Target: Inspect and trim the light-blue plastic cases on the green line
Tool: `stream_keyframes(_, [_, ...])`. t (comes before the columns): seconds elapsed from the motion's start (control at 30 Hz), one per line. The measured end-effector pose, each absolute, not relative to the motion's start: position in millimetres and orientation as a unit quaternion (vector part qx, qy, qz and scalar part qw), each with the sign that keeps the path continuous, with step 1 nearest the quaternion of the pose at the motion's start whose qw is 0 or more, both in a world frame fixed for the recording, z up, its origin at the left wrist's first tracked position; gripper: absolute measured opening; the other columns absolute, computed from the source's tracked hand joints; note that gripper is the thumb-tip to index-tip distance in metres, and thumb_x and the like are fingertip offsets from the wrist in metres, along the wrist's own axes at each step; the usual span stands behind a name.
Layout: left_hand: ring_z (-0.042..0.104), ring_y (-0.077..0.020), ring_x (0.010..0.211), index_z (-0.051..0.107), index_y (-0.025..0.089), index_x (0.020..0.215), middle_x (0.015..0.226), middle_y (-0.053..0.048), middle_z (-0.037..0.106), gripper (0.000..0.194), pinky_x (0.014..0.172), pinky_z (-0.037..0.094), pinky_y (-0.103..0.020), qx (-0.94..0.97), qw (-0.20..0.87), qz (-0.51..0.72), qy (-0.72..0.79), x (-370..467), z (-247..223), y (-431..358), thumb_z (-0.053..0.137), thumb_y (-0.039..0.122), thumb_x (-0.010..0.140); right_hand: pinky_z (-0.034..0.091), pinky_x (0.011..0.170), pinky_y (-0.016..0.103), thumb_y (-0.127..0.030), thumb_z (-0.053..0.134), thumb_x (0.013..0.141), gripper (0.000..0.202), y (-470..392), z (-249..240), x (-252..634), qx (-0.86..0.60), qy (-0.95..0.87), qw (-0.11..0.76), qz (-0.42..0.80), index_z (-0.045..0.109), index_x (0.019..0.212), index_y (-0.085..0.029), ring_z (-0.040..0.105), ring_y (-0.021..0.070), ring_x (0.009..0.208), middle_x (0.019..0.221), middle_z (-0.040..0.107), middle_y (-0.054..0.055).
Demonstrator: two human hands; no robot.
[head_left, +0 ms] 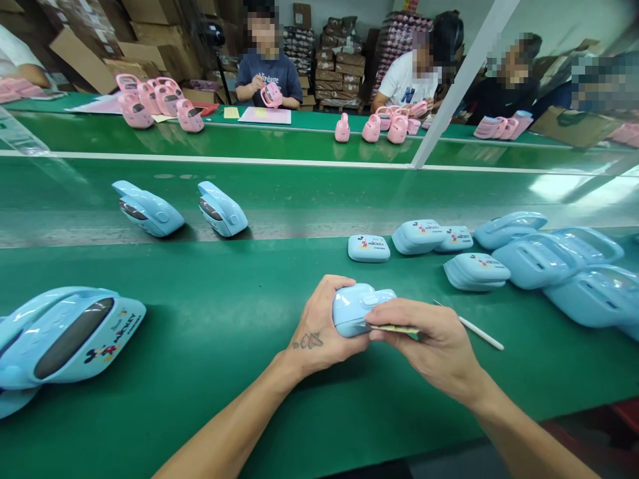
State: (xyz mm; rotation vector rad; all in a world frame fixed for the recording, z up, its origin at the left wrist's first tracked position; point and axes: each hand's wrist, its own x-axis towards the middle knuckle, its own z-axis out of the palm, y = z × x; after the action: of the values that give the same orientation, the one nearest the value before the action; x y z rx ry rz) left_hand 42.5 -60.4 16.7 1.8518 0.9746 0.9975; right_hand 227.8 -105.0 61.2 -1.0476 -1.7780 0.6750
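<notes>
light blue and glossy, the small case point(352, 311) is held above the middle of the green workbench point(239, 372), between the near edge and the long edge along the belt point(309, 199). the left hand point(317, 322) is curled round its left side. the right hand point(432, 336) pinches a thin yellowish strip point(399, 328) between thumb and fingers, its tip at the case's right side; whether it sticks there i cannot tell.

just right of that hand lies a white pen-like tool point(482, 334), slanting toward the near edge. toward the far edge are a printed lid point(369, 248) and, to its right, lid stacks point(476, 273), followed by a pile of blue handled shells point(564, 263) reaching the right end, so room is tighter on this side. a wide stretch of green surface runs from the left hand to the large blue shell point(74, 339) at the left end. beyond the far edge, two blue shells point(223, 209) stand well apart on the belt.
</notes>
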Motion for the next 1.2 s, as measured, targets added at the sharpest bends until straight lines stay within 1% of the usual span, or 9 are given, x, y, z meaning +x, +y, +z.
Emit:
stream_keyframes(0.17, [0.064,-0.0243,0.096,0.048,0.025,0.118,0.115,-0.005,0.061,0.064,0.084,0.052,-0.039,0.729,0.404,0.396,0.386,44,15,-61,0.081,0.034,0.064,0.062,0.077,0.029,-0.013,0.071,0.089,0.012,-101,61,229,-0.400,-0.772,0.440,0.225,0.075,0.090,-0.024,0.077,0.0199,0.083,0.087,0.080,0.002])
stream_keyframes(0.43, [0.064,-0.0241,0.095,0.048,0.024,0.118,0.114,-0.006,0.061,0.063,0.083,0.053,-0.040,0.731,0.399,0.399,0.385,44,13,-61,0.081,0.040,0.066,0.057,0.074,0.026,-0.010,0.066,0.092,0.014,-99,65,229,-0.391,-0.810,0.398,0.180,0.069,0.093,-0.023,0.075,0.0169,0.080,0.087,0.078,0.001])
stream_keyframes(0.63, [0.064,-0.0240,0.096,0.049,0.023,0.118,0.114,-0.006,0.060,0.063,0.083,0.052,-0.039,0.729,0.401,0.401,0.383,44,13,-61,0.081,0.037,0.066,0.054,0.070,0.024,-0.003,0.063,0.090,0.020,-95,68,230,-0.381,-0.825,0.377,0.179,0.068,0.092,-0.022,0.073,0.0149,0.075,0.083,0.077,0.000])
stream_keyframes(0.8, [0.063,-0.0236,0.095,0.049,0.024,0.117,0.113,-0.005,0.060,0.062,0.083,0.051,-0.039,0.722,0.412,0.392,0.393,44,16,-62,0.081,0.034,0.065,0.052,0.064,0.024,0.000,0.059,0.087,0.022,-93,73,231,-0.382,-0.833,0.350,0.192,0.067,0.089,-0.021,0.072,0.0153,0.073,0.083,0.076,0.002])
stream_keyframes(0.93, [0.063,-0.0235,0.094,0.050,0.025,0.116,0.112,-0.003,0.060,0.062,0.081,0.051,-0.039,0.715,0.419,0.382,0.408,44,17,-62,0.082,0.034,0.064,0.050,0.060,0.024,-0.002,0.058,0.088,0.021,-91,74,227,-0.393,-0.834,0.336,0.193,0.068,0.085,-0.021,0.070,0.0149,0.068,0.080,0.076,0.002])
stream_keyframes(1.0, [0.063,-0.0234,0.093,0.050,0.026,0.116,0.111,-0.003,0.061,0.062,0.081,0.051,-0.038,0.708,0.429,0.378,0.415,43,17,-61,0.082,0.035,0.064,0.052,0.063,0.025,-0.004,0.059,0.088,0.020,-90,73,223,-0.403,-0.823,0.349,0.199,0.069,0.084,-0.021,0.072,0.0153,0.069,0.080,0.077,0.002])
stream_keyframes(1.07, [0.064,-0.0231,0.092,0.050,0.026,0.116,0.110,-0.002,0.061,0.062,0.081,0.051,-0.038,0.703,0.433,0.379,0.418,43,17,-61,0.082,0.035,0.064,0.055,0.066,0.026,-0.010,0.063,0.088,0.015,-88,73,222,-0.429,-0.786,0.370,0.247,0.070,0.084,-0.022,0.074,0.0166,0.072,0.081,0.078,0.002])
stream_keyframes(1.13, [0.064,-0.0228,0.092,0.050,0.026,0.116,0.110,-0.002,0.062,0.062,0.081,0.051,-0.038,0.702,0.431,0.382,0.420,43,18,-60,0.083,0.034,0.065,0.058,0.065,0.027,-0.021,0.071,0.086,0.004,-86,75,227,-0.470,-0.713,0.402,0.331,0.068,0.087,-0.023,0.074,0.0175,0.068,0.078,0.078,0.001])
stream_keyframes(1.2, [0.064,-0.0233,0.094,0.051,0.026,0.117,0.111,-0.002,0.062,0.063,0.082,0.051,-0.038,0.699,0.431,0.380,0.427,43,20,-60,0.084,0.034,0.064,0.058,0.058,0.028,-0.032,0.079,0.081,0.024,-81,75,242,-0.519,-0.626,0.428,0.395,0.062,0.095,-0.023,0.071,0.0176,0.058,0.072,0.076,0.000])
